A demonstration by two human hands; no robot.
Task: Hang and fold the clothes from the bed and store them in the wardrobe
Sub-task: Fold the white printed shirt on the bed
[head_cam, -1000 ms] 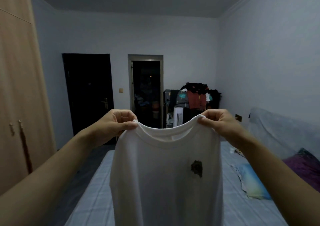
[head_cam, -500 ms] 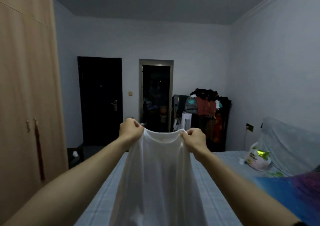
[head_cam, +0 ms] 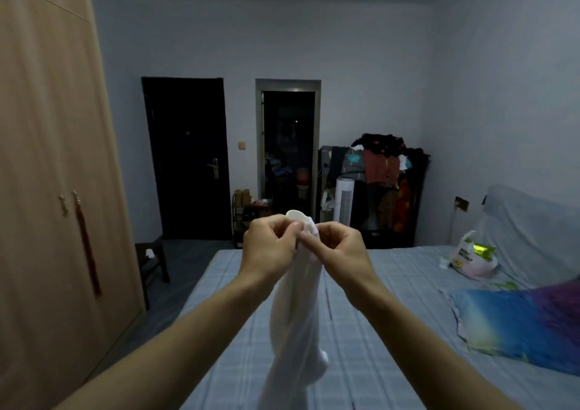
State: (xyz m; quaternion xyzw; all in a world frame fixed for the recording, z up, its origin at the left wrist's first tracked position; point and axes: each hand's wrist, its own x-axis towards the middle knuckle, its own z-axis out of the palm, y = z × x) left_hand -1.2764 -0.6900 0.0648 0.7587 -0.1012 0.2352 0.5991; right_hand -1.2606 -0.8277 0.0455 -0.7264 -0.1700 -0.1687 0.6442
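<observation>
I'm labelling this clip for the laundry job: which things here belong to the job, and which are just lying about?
Part of the job:
white shirt, pinched at the top by left hand and right hand
bed
wardrobe, doors closed

Just lying about:
plastic bag on the bed
pillow
stool
white fan
clothes rack by the far wall

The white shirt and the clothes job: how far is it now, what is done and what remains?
Nothing looks stored yet: the wardrobe doors are closed. In hand: the left hand and the right hand pinch the white shirt together at its top, so it hangs doubled lengthwise above the bed. Left: finish folding it and put it in the wardrobe. No other loose clothes are plainly visible on the bed.
</observation>
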